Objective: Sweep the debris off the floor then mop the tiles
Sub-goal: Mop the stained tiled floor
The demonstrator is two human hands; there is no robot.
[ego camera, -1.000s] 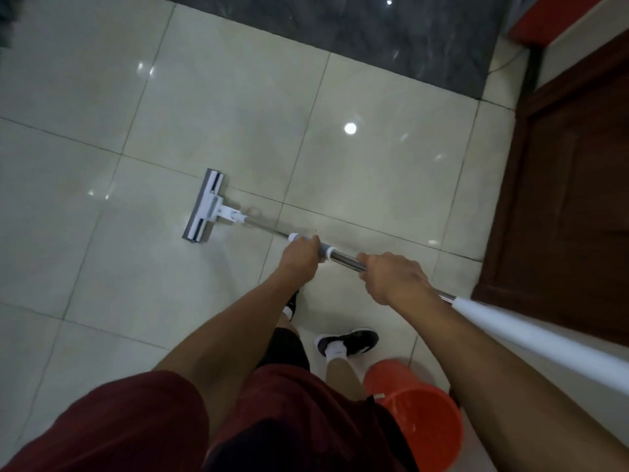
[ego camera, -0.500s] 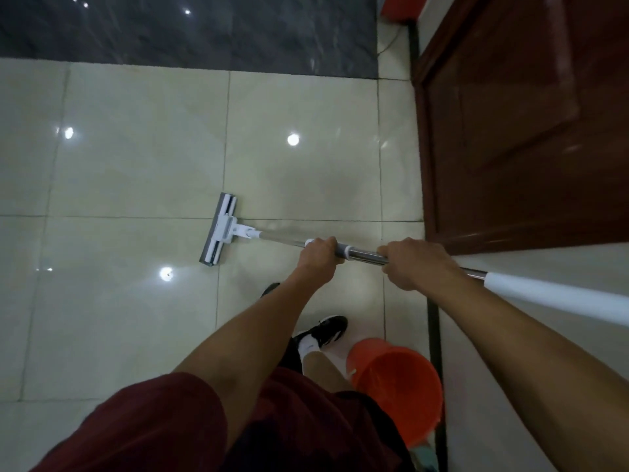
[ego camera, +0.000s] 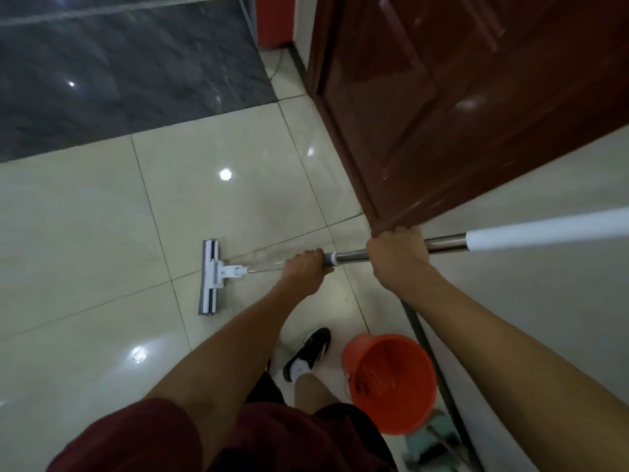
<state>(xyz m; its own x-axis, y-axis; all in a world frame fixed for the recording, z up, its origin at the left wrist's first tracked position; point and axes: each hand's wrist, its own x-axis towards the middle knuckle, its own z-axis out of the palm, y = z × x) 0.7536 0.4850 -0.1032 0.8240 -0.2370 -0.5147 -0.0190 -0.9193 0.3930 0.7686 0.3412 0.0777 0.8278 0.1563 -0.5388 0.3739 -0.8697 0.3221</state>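
Note:
A flat mop lies with its grey-and-white head point(ego camera: 210, 277) pressed on the glossy cream floor tiles point(ego camera: 85, 240). Its metal handle point(ego camera: 350, 257) runs rightward and ends in a white grip point(ego camera: 544, 231). My left hand point(ego camera: 304, 271) is closed around the handle's lower part. My right hand point(ego camera: 398, 255) grips the shaft a short way higher up. Both arms reach forward from the bottom of the view.
An orange bucket point(ego camera: 391, 383) stands on the floor beside my black shoe point(ego camera: 308, 352). A dark brown wooden door point(ego camera: 459, 97) stands at the right, close to my right hand. Dark grey marble flooring point(ego camera: 119, 73) lies beyond the tiles. A greenish dustpan point(ego camera: 432, 447) sits behind the bucket.
My view has swung to the right, so the door now fills more of the frame. The mop head has slid across the tiles, with both hands keeping their hold on the handle.

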